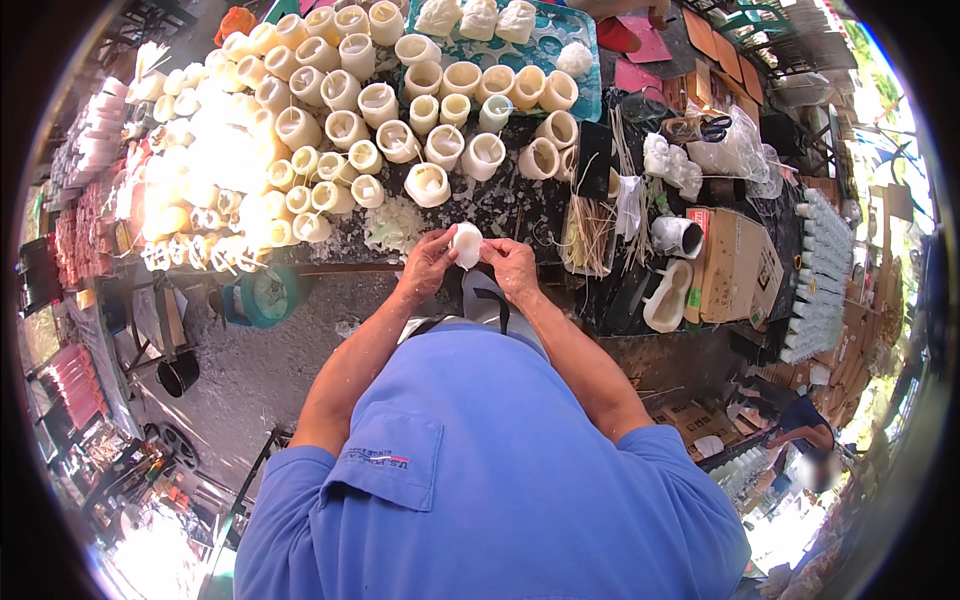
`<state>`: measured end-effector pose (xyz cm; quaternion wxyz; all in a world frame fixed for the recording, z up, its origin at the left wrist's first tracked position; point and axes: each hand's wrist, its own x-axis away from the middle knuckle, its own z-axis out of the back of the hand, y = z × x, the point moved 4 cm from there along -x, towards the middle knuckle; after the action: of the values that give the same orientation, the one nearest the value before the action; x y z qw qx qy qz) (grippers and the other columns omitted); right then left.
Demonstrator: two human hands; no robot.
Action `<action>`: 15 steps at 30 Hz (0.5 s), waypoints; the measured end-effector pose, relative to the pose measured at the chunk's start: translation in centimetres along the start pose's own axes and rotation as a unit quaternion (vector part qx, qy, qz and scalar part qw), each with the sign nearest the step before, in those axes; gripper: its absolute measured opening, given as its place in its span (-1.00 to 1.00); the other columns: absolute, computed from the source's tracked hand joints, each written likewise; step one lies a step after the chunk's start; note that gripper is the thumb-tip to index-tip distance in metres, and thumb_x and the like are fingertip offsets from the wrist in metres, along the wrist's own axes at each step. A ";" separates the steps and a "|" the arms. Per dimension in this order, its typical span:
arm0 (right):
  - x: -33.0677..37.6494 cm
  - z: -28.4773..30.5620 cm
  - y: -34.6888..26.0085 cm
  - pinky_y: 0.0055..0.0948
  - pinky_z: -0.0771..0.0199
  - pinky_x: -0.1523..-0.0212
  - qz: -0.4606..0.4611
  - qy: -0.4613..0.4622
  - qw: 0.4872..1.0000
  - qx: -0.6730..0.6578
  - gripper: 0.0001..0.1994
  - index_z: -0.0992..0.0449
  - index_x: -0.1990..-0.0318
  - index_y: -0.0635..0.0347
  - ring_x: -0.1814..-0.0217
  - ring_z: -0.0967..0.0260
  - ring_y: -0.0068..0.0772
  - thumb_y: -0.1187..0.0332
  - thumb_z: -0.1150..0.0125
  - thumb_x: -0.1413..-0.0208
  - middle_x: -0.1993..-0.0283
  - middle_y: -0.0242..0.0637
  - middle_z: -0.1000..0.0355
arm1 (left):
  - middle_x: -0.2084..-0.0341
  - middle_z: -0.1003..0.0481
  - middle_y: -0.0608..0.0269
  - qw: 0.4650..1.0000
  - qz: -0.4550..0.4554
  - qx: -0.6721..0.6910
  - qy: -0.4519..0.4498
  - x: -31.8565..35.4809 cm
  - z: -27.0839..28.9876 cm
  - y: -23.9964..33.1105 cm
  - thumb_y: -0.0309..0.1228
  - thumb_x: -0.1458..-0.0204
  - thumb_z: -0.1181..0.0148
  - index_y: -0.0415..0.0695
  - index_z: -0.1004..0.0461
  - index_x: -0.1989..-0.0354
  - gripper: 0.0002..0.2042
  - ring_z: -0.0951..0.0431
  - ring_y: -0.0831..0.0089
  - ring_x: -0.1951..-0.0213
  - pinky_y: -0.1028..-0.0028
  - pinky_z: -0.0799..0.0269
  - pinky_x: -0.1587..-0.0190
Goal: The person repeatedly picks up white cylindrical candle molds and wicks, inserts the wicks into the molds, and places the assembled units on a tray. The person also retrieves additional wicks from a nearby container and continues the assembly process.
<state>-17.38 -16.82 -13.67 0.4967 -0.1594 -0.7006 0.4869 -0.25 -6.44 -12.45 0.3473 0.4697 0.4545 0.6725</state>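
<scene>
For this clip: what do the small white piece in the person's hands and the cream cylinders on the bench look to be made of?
The small white piece, held between left hand and right hand, looks like wax or a soft rubbery mould: opaque, matte, smooth-edged. The cream cylinders look similar, thick-walled with hollow tops and a dull, slightly translucent sheen; wax or silicone, hard to tell which. White crumbs on the dark bench suggest wax.
</scene>
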 end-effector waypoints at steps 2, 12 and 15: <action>0.2 0.0 -0.8 -0.43 -0.63 0.07 0.001 0.012 1.000 0.019 -0.75 -0.64 0.01 0.44 0.16 -0.62 -0.43 0.41 -0.36 -0.29 0.15 -0.15 -0.67 | -0.22 -0.44 0.02 1.000 0.001 0.000 -0.013 0.1 -0.1 0.0 -0.42 -0.29 -0.24 -0.05 -0.41 -0.41 -0.51 -0.54 0.24 -0.15 0.36 -0.46 -0.18; 0.3 -1.8 -6.2 -0.02 -0.55 0.29 0.336 -0.064 0.842 0.416 -0.84 -0.54 0.12 0.32 0.30 -0.54 0.18 0.51 -0.17 -0.18 0.36 0.07 -0.52 | 0.27 -0.64 -0.16 0.961 -0.028 -0.274 0.034 0.1 -0.8 2.2 -0.49 -0.18 -0.12 -0.25 -0.55 -0.09 -0.69 -0.66 -0.15 0.19 0.12 -0.60 0.07; -0.8 -1.2 -6.3 -0.09 -0.57 0.33 0.305 -0.066 0.857 0.410 -0.85 -0.60 0.18 0.31 0.37 -0.57 0.13 0.46 -0.18 -0.16 0.41 0.04 -0.56 | 0.40 -0.63 -0.13 0.971 -0.041 -0.230 0.042 -0.2 0.2 2.8 -0.46 -0.17 -0.15 -0.30 -0.60 0.01 -0.73 -0.69 -0.04 0.30 0.20 -0.62 0.16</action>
<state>-14.37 -19.74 -8.81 0.2963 -0.1141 -0.3849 0.8666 -0.09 -7.52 -9.80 0.4541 0.3291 0.3205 0.7634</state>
